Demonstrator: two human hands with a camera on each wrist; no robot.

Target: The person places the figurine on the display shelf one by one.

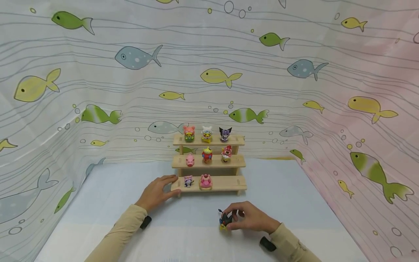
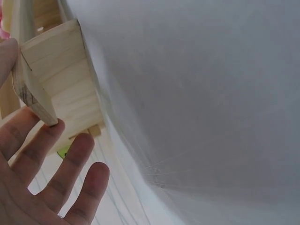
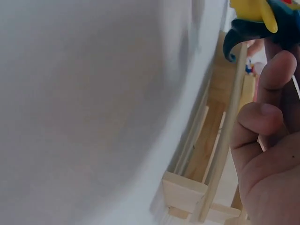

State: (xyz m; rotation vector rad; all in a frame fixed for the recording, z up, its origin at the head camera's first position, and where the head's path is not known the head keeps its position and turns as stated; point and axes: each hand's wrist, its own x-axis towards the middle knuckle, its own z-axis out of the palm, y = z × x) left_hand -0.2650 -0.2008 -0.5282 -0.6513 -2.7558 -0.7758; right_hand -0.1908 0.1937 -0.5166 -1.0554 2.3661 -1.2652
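Note:
My right hand (image 1: 250,217) pinches a small dark figurine (image 1: 226,219) with blue and yellow parts, in front of the shelf. The right wrist view shows part of this figurine (image 3: 253,23), with a curled dark-teal piece; its upper part is cut off. At the left end of the three-tier wooden display shelf (image 1: 226,185), my left hand (image 1: 157,193) holds the bottom board between thumb and fingers. In the left wrist view, fingertips (image 2: 54,129) touch the board's corner, while the other two fingers spread free. On the bottom tier sit a white-and-purple figurine (image 1: 188,181) and a pink bear figurine (image 1: 206,181).
The middle tier bears a pink pig (image 1: 190,160), a green-headed figurine (image 1: 207,155) and a pink-and-red figurine (image 1: 226,153). Up top stand a pink-and-green figurine (image 1: 189,134), a white-and-yellow one (image 1: 207,134) and a black-and-purple one (image 1: 225,134). A fish-patterned curtain (image 1: 196,47) surrounds the pale table (image 1: 131,182).

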